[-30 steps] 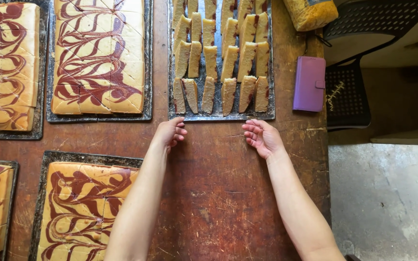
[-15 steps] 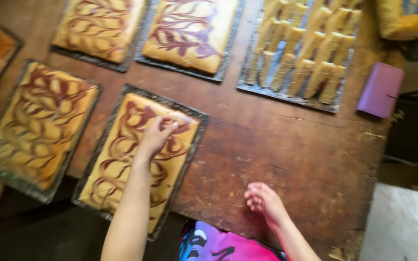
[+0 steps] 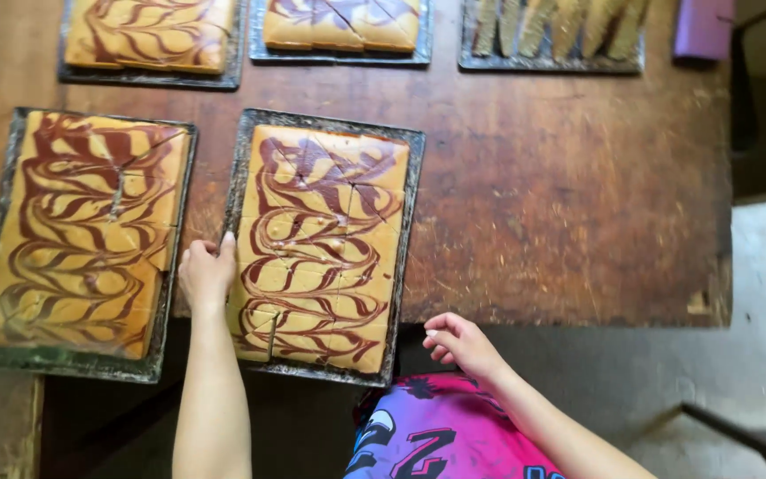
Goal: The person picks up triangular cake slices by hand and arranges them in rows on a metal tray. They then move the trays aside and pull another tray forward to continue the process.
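A dark baking tray [image 3: 411, 222] holds a golden sheet cake with brown swirls [image 3: 321, 239], cut into pieces. It hangs partly over the near edge of the wooden table [image 3: 560, 195]. My left hand [image 3: 207, 273] rests against the tray's left rim, fingers curled on the edge. My right hand [image 3: 458, 341] hovers just off the table's near edge, to the right of the tray, fingers loosely bent and holding nothing.
A second swirl cake on its tray [image 3: 86, 239] sits directly to the left. Two more cake trays [image 3: 148, 35] [image 3: 343, 27] and a tray of cut slices [image 3: 551, 31] line the far side. A purple case [image 3: 704, 27] lies at the far right corner.
The view has swung toward the near table edge. My left hand moved from the cake's top to the tray's left rim. My right hand stayed near the table's front edge.
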